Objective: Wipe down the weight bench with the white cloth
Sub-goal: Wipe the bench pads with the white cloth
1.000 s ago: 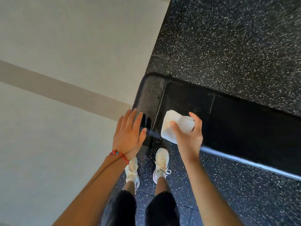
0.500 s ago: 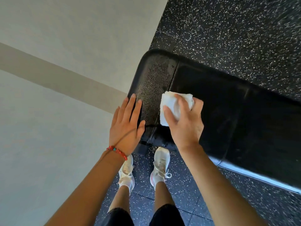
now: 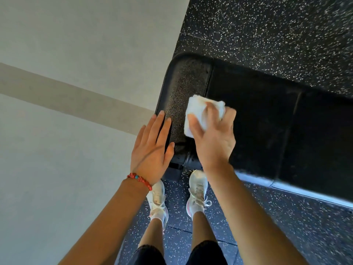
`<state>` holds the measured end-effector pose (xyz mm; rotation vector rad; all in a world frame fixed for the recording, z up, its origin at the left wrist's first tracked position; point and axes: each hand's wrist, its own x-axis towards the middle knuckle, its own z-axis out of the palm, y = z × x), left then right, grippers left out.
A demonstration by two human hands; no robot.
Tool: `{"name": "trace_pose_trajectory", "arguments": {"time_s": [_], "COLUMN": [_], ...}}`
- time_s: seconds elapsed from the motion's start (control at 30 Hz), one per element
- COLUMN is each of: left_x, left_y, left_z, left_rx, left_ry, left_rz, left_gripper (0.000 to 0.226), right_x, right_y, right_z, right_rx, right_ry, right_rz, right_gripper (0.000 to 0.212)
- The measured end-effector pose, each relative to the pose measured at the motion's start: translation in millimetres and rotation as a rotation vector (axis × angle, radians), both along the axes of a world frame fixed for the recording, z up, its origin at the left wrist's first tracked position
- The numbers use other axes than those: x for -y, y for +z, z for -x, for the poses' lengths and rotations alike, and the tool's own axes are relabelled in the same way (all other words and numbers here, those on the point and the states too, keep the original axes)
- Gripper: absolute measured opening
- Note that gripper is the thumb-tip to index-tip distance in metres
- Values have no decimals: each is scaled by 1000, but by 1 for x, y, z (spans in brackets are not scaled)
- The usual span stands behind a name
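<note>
**Cloth moved up onto the bench top**

Half a second ago my right hand had the white cloth bunched nearer the bench's near edge; now the cloth sits further in on the top of the weight bench, close to its left end and over the seam between the textured end panel and the smooth black padding. My fingers are spread and curved over the folded cloth, thumb along its left side, pressing it flat to the pad; the hand is blurred, so I can't say how tightly I grip it.

My left hand has stayed at the bench's near-left corner, fingers straight and together, holding nothing, fingertips lying on the textured panel. A red bead bracelet circles that wrist.

I can read no brand or writing on the bench or cloth.

My white sneakers stand on the speckled black floor by the bench's near edge.
</note>
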<state>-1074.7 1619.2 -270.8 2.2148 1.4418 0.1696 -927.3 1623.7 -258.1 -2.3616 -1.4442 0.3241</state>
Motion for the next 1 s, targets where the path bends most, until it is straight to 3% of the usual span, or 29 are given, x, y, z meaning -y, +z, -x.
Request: {"name": "trace_pose_trajectory", "arguments": {"time_s": [0.1,0.37,0.57,0.77,0.87,1.0], "left_x": [1,-2,-2,-6,-9,-8], "left_y": [1,6,11,17,12,2], "left_z": [5,5,4,-11,-24,-35], "left_rx": [-17,-55,-62,-66,-72,-95], "left_ry": [-33,-90,-111,-172,-176,-162], "left_rz": [2,16,-12,-50,-67,-93], "left_gripper": [54,56,52,53,54,54], "right_x": [10,-81,10,79,68,4], "right_y": [3,-3,-2,4,4,1], "right_z": [8,-27,-9,-12,-28,-67], "right_rx": [-20,0,-38,42,32,-16], "right_ry": [16,-94,-52,9,69,-107], "right_rz": [7,17,31,-3,5,37], "right_gripper": [40,48,41,43,39,40]}}
